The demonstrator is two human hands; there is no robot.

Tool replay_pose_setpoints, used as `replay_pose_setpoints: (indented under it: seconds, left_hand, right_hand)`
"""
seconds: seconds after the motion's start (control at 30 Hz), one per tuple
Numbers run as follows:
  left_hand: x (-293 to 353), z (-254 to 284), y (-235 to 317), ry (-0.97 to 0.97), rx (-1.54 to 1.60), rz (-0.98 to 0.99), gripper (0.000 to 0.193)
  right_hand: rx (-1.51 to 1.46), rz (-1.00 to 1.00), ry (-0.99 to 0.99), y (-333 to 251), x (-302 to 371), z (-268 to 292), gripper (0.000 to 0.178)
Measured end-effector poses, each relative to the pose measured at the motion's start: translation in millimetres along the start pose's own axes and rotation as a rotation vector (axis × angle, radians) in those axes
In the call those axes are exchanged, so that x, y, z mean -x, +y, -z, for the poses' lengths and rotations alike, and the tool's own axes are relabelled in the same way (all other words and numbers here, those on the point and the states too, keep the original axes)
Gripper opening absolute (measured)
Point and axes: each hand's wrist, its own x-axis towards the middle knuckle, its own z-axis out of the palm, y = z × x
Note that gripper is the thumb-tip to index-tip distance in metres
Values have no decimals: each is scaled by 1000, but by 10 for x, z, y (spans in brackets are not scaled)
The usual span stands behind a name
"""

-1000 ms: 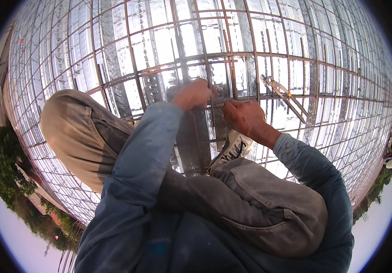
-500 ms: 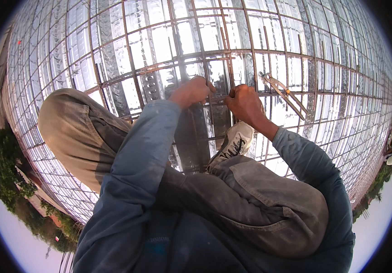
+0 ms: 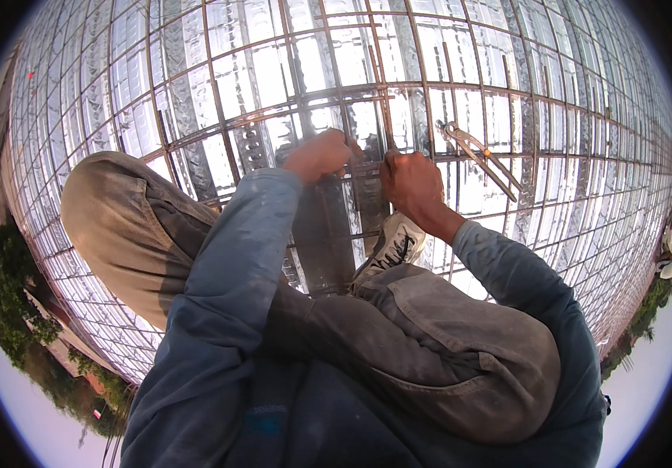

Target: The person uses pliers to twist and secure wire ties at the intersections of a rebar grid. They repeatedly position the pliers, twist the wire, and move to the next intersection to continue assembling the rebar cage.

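Observation:
My left hand (image 3: 320, 157) is closed near a crossing in the rusty rebar mesh (image 3: 289, 100), thumb and forefinger toward the bars. Just to its right, my right hand (image 3: 416, 184) is curled with the fingers pinched together against a bar. Whatever lies between the fingertips of either hand is too small to make out. Metal pincers (image 3: 479, 159) rest on the mesh to the right of my right hand, their jaws pointing up and to the left and their handles toward the lower right.
Under the mesh lies shiny ribbed metal sheeting (image 3: 238, 78). My shoe (image 3: 401, 243) stands on the bars just below my right hand, and my bent knees (image 3: 106, 210) flank the work spot. Trees (image 3: 8, 273) show past the deck's left edge.
The view has shifted a little, moving the mesh and pincers slightly left in the picture. Both hands stay at the same spot on the bars, with the right fingers slightly turned.

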Motion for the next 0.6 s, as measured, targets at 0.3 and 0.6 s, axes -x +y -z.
replay_pose_setpoints:
  seconds: [0.3, 0.6]
  left_hand:
    - [197, 23, 169, -1, -18, 29, 46]
    - [130, 6, 93, -23, 34, 35, 47]
  right_hand:
    - [19, 64, 46, 96, 107, -244, 24]
    - [-245, 100, 44, 198, 253, -349, 21]
